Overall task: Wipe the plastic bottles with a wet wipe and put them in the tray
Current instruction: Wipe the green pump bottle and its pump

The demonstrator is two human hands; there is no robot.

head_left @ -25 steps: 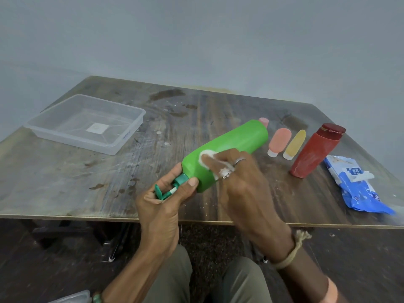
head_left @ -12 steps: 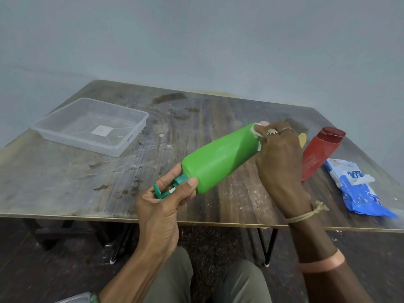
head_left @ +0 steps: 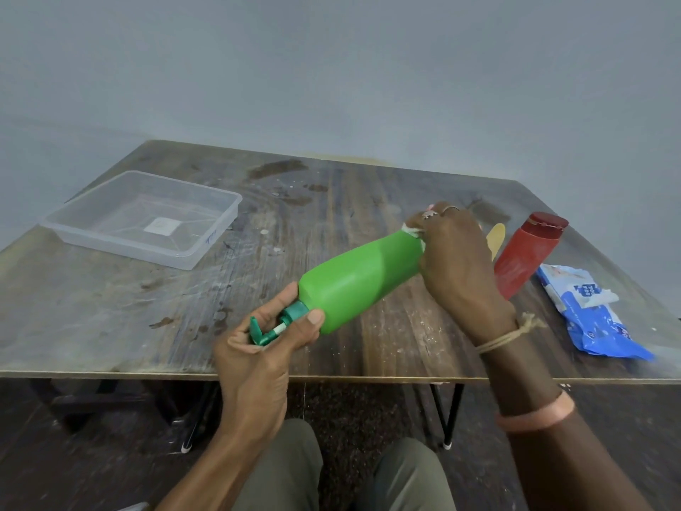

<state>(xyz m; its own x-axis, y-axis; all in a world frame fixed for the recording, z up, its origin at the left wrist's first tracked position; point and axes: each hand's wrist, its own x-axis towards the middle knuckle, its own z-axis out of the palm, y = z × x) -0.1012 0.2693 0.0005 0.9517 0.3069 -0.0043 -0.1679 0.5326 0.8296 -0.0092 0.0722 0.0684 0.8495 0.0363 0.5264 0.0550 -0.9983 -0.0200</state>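
A large green pump bottle lies tilted above the wooden table, pump end toward me. My left hand grips its dark green pump neck. At the bottle's far base, my right hand presses a white wet wipe, mostly hidden under the fingers. A red bottle leans just right of that hand. A yellow small bottle peeks out behind it. The clear plastic tray sits at the far left with nothing in it.
A blue and white wet wipe pack lies at the table's right edge. The table's near edge runs just under my left hand. My knees and the table's black legs show below it.
My right hand slid the wipe along the green bottle from near the pump end to its far base and stays there. The left hand kept its grip on the neck.
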